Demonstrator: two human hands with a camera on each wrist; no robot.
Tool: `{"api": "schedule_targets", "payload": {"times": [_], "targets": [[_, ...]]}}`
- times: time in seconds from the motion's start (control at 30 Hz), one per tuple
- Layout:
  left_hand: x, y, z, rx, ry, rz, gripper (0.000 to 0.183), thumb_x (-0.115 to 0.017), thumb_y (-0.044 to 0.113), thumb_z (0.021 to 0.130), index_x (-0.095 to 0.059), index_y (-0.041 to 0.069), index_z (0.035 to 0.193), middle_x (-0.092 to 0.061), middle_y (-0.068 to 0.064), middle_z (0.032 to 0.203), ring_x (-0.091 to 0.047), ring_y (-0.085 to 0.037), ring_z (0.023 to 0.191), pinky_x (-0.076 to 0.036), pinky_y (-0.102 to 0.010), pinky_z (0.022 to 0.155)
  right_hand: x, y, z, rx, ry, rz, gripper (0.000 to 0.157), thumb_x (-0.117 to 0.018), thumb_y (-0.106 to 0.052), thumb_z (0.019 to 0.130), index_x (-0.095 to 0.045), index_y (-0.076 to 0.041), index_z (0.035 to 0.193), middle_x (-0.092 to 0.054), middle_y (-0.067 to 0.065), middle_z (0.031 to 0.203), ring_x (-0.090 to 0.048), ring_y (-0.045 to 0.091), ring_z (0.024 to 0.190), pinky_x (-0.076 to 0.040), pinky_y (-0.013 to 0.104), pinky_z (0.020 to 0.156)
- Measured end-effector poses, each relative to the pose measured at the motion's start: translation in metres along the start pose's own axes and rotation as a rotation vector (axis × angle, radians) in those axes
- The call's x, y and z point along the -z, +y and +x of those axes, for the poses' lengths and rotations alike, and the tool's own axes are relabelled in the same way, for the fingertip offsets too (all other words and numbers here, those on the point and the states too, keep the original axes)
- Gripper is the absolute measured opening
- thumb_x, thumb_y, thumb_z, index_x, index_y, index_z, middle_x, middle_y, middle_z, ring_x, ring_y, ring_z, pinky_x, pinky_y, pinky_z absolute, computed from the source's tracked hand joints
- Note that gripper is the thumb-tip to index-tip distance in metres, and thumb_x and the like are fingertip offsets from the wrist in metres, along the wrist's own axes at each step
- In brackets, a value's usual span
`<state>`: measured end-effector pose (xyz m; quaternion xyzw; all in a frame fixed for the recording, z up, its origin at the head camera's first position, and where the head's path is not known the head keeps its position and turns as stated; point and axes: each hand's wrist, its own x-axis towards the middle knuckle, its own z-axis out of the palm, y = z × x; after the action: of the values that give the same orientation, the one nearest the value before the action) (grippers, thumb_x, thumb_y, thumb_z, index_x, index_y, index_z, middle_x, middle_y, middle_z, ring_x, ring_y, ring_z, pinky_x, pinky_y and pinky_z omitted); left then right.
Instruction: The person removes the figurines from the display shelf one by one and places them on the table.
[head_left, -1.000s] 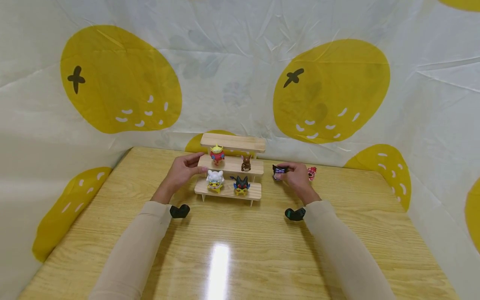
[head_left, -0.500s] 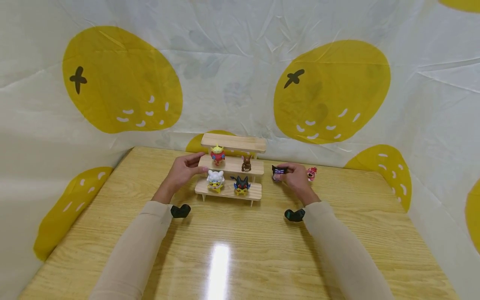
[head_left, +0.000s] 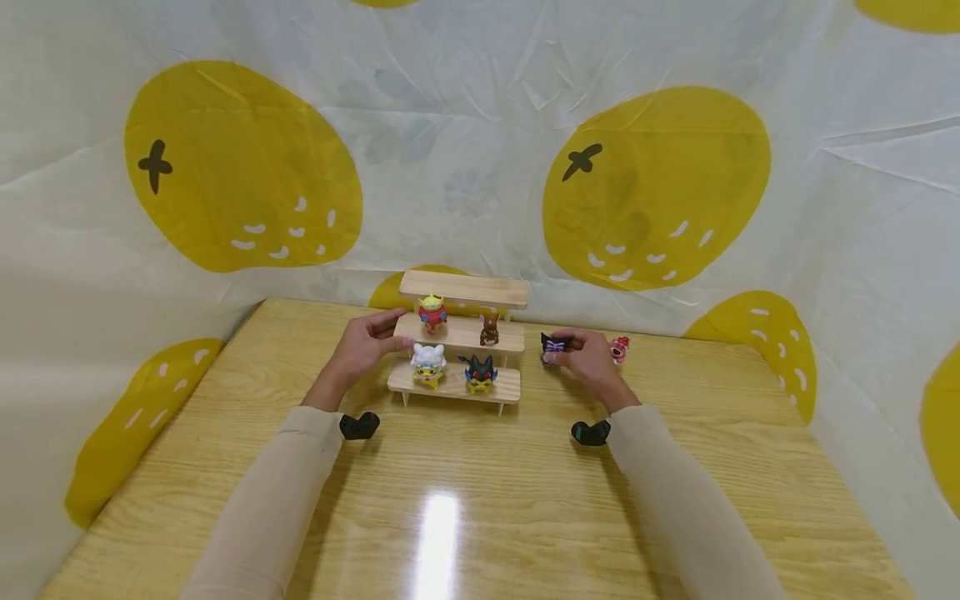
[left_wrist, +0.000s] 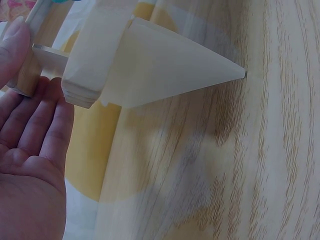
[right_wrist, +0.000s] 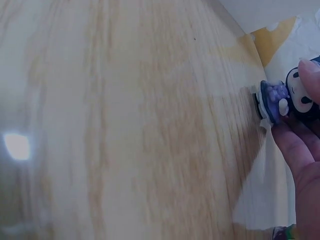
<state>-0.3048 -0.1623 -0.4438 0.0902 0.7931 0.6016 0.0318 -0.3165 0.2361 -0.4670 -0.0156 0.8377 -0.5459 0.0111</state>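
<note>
Right hand (head_left: pixel 591 360) holding dark figurine (head_left: pixel 552 346), left hand (head_left: pixel 362 347) gripping shelf (head_left: pixel 462 332)

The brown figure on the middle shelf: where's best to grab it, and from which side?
I'd pinch the brown figure by its body, probably from the right. It stands upright near the right end of the middle shelf, so that side looks open, while the top shelf rises behind it and the black-and-yellow figure stands in front, one shelf lower.

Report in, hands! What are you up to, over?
Left hand holding wooden stand at its left end. Right hand pinching black-and-purple figurine; can't tell if it's off the table. Nothing seen between it and the stand.
</note>
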Motion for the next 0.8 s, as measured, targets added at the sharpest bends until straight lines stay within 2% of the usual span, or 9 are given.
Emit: {"api": "schedule_targets", "payload": {"times": [0.3, 0.43, 0.53, 0.6, 0.8], "targets": [[0.0, 0.001, 0.0, -0.009, -0.014, -0.001, 0.064, -0.075, 0.018, 0.098, -0.05, 0.006, 0.155, -0.048, -0.017, 0.161, -0.047, -0.035, 0.149, -0.045, -0.05, 0.119, 0.007, -0.002, -0.001, 0.056, -0.017, -0.02, 0.042, -0.078, -0.004, 0.093, -0.068, 0.001, 0.133, -0.069, 0.025, 0.132, -0.068, 0.023, 0.111, -0.053, 0.013, 0.083], [-0.001, 0.002, -0.001, -0.01, -0.013, -0.005, 0.064, -0.075, 0.017, 0.098, -0.05, 0.005, 0.155, -0.049, -0.017, 0.16, -0.049, -0.034, 0.148, -0.046, -0.049, 0.117, 0.011, -0.004, -0.001, 0.079, -0.01, -0.035, 0.042, -0.077, -0.007, 0.094, -0.067, 0.001, 0.134, -0.069, 0.022, 0.134, -0.068, 0.03, 0.119, -0.057, 0.026, 0.096], [-0.001, 0.003, -0.002, -0.01, -0.013, -0.006, 0.064, -0.075, 0.018, 0.098, -0.049, 0.005, 0.156, -0.05, -0.017, 0.16, -0.049, -0.034, 0.148, -0.046, -0.048, 0.118, 0.012, -0.008, -0.003, 0.097, -0.003, -0.037, 0.044, -0.077, -0.007, 0.094, -0.065, 0.003, 0.136, -0.067, 0.023, 0.138, -0.064, 0.037, 0.129, -0.054, 0.042, 0.109], [-0.001, 0.003, -0.002, -0.01, -0.013, -0.008, 0.064, -0.074, 0.018, 0.099, -0.049, 0.005, 0.156, -0.049, -0.018, 0.16, -0.048, -0.034, 0.149, -0.045, -0.048, 0.119, 0.013, -0.011, -0.004, 0.109, 0.003, -0.031, 0.046, -0.077, -0.007, 0.094, -0.064, 0.004, 0.137, -0.065, 0.025, 0.14, -0.063, 0.039, 0.131, -0.051, 0.049, 0.113], [-0.001, 0.003, -0.004, -0.009, -0.009, -0.008, 0.065, -0.075, 0.021, 0.099, -0.049, 0.006, 0.156, -0.043, -0.016, 0.165, -0.043, -0.035, 0.152, -0.041, -0.051, 0.122, 0.015, -0.023, -0.009, 0.136, 0.023, -0.028, 0.048, -0.075, -0.008, 0.096, -0.062, 0.006, 0.14, -0.06, 0.029, 0.145, -0.056, 0.041, 0.14, -0.045, 0.053, 0.12]]}}
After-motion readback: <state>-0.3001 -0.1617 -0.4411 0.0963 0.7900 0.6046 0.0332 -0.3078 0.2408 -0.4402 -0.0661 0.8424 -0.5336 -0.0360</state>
